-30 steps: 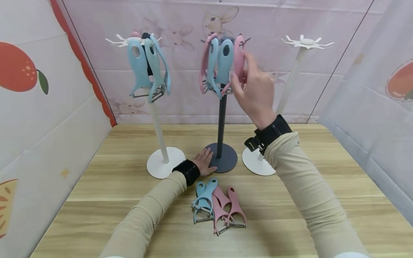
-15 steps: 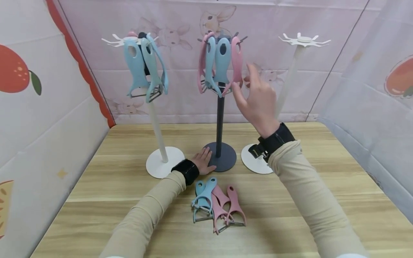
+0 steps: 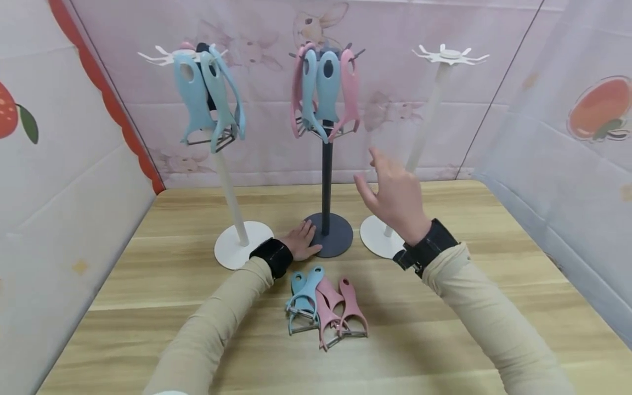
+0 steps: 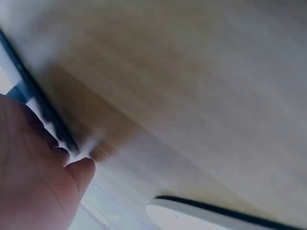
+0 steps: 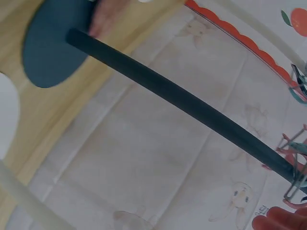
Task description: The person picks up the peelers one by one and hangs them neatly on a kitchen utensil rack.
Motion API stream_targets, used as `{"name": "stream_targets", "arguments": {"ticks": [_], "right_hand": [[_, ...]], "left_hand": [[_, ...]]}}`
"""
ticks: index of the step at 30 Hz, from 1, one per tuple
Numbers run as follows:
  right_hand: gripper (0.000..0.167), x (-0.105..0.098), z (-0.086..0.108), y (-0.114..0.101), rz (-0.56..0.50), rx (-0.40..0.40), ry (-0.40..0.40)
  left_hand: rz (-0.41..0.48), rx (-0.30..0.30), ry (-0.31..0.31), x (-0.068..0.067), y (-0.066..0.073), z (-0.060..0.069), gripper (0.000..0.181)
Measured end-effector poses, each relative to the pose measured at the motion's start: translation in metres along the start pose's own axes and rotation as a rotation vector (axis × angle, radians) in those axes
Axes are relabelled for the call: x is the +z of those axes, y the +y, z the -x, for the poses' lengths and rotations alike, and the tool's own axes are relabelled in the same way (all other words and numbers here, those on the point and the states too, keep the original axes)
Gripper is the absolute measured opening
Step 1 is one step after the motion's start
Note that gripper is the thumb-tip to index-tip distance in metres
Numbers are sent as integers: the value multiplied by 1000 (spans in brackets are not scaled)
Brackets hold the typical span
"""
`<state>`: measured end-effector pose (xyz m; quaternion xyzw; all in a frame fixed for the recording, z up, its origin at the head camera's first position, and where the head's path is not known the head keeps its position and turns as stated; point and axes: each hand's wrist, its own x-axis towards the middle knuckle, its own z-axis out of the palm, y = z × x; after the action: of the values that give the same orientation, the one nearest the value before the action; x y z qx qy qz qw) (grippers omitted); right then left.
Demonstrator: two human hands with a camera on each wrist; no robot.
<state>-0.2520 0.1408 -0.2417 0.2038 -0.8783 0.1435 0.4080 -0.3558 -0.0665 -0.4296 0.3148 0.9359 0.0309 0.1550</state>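
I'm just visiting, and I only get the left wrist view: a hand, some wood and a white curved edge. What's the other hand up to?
Observer: The right hand is up in the air, holding nothing.
Visitor: And the one I see, what is that touching?
Observer: The left hand rests on the round base of a dark gray stand, whose top is hung with pink and blue peelers.
Visitor: Are any lying loose?
Observer: Yes, a small pile of pink and blue ones lies on the wooden tabletop.
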Motion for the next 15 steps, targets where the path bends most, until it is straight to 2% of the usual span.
{"name": "stream_targets", "arguments": {"ticks": [4, 8, 11, 15], "right_hand": [[49, 5, 20, 2, 26, -9, -79], [45, 10, 39, 5, 49, -14, -156], [43, 13, 53, 7, 63, -3, -214], [39, 18, 69, 10, 57, 30, -310]], "left_hand": [[85, 41, 25, -17, 4, 21, 63], [170, 61, 88, -33, 14, 48, 60], [193, 73, 166, -40, 23, 71, 58], [220, 91, 317, -42, 35, 101, 52]]}}
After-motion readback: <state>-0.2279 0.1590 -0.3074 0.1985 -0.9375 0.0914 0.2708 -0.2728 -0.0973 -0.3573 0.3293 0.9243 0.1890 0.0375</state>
